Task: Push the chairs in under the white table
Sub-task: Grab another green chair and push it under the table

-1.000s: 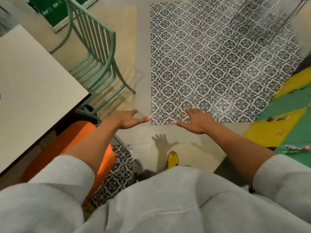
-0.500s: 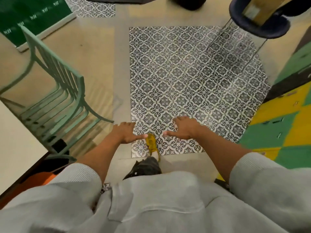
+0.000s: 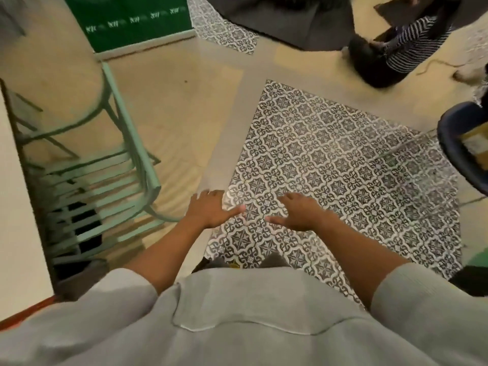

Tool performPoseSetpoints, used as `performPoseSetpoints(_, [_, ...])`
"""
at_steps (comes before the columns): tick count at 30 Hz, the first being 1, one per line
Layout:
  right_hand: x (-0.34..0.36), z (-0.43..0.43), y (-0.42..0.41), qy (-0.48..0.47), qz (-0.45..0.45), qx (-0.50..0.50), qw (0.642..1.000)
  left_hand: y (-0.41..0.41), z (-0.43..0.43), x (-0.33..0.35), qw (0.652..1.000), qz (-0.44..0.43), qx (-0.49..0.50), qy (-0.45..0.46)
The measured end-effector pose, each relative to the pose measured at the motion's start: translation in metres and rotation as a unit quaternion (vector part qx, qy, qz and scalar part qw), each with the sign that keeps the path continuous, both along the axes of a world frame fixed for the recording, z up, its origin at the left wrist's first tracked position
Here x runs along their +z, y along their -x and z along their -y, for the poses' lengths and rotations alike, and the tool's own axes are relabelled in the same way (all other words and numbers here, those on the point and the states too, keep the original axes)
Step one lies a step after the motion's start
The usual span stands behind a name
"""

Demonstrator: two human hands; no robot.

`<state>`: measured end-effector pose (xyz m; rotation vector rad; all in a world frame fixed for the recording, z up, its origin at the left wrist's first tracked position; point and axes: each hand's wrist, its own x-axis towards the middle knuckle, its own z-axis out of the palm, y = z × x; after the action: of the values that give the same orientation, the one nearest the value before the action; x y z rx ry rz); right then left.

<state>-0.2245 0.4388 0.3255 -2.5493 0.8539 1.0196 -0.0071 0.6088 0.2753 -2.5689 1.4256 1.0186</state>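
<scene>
A pale green slatted metal chair [image 3: 105, 180] stands at the left, its seat partly under the white table [image 3: 15, 220], whose edge runs down the left border. Its backrest top rail points toward me. My left hand [image 3: 211, 210] hovers just right of the chair's backrest corner, palm down, fingers spread, touching nothing. My right hand [image 3: 298, 212] is beside it over the patterned tile floor, also spread and empty. An orange strip [image 3: 29, 310] shows at the lower left under the table.
A dark blue chair [image 3: 459, 154] with a cardboard box on its seat stands at the right edge. A person in a striped top [image 3: 406, 46] crouches at the top right. A green mat [image 3: 132, 19] lies at the top. Patterned tiles [image 3: 330, 175] cover the middle floor.
My view has swung and moved forward: the green chair now sits closer at the left, the table has slid nearly out of view, and a person has appeared at the top right. Both hands stay spread.
</scene>
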Motion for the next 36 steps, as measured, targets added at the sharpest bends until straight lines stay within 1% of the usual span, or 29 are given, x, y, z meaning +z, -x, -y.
performPoseSetpoints(2, [-0.002,0.031,-0.056,0.003,0.008,0.069,0.998,-0.031,0.014,0.007,0.998,0.016,0.059,0.024])
performPoseSetpoints(5, [-0.006,0.073,-0.144,0.000,0.034,0.160,0.987,-0.070,0.030,0.008,0.985,0.008,0.170,0.026])
performPoseSetpoints(8, [-0.014,0.112,-0.233,-0.013,0.057,0.245,0.968,-0.101,0.044,0.003,0.964,-0.012,0.266,-0.003])
performPoseSetpoints(10, [-0.019,0.137,-0.289,-0.017,0.070,0.298,0.952,-0.119,0.059,0.002,0.942,-0.020,0.335,-0.011])
performPoseSetpoints(12, [-0.018,0.162,-0.346,-0.023,0.075,0.363,0.929,-0.137,0.077,0.007,0.910,-0.012,0.414,0.008])
performPoseSetpoints(13, [-0.016,0.175,-0.372,-0.026,0.078,0.384,0.920,-0.144,0.084,0.011,0.893,0.015,0.449,0.018])
performPoseSetpoints(15, [-0.010,0.197,-0.420,-0.032,0.087,0.422,0.902,-0.162,0.095,0.020,0.861,0.097,0.497,0.039])
performPoseSetpoints(18, [0.007,0.222,-0.502,-0.036,0.098,0.488,0.867,-0.193,0.101,0.042,0.784,0.202,0.584,0.065])
performPoseSetpoints(19, [0.014,0.225,-0.530,-0.032,0.104,0.506,0.855,-0.203,0.099,0.049,0.761,0.216,0.609,0.066])
performPoseSetpoints(20, [0.021,0.226,-0.556,-0.027,0.112,0.523,0.844,-0.212,0.098,0.052,0.744,0.219,0.628,0.065])
performPoseSetpoints(21, [0.029,0.228,-0.581,-0.026,0.119,0.536,0.835,-0.221,0.099,0.056,0.735,0.218,0.639,0.061])
performPoseSetpoints(24, [0.045,0.225,-0.646,-0.024,0.136,0.571,0.809,-0.255,0.105,0.063,0.735,0.176,0.652,0.065])
performPoseSetpoints(26, [0.051,0.224,-0.686,-0.017,0.131,0.597,0.791,-0.285,0.116,0.064,0.733,0.152,0.660,0.060])
performPoseSetpoints(28, [0.049,0.224,-0.724,-0.012,0.121,0.613,0.781,-0.321,0.127,0.065,0.727,0.123,0.673,0.053])
performPoseSetpoints(31, [0.048,0.226,-0.798,0.003,0.126,0.622,0.773,-0.404,0.139,0.062,0.721,0.084,0.686,0.053])
performPoseSetpoints(33, [0.052,0.232,-0.853,0.019,0.129,0.618,0.775,-0.469,0.146,0.057,0.716,0.066,0.692,0.065])
performPoseSetpoints(36, [0.061,0.244,-0.926,0.018,0.125,0.606,0.785,-0.565,0.154,0.058,0.732,0.046,0.676,0.074])
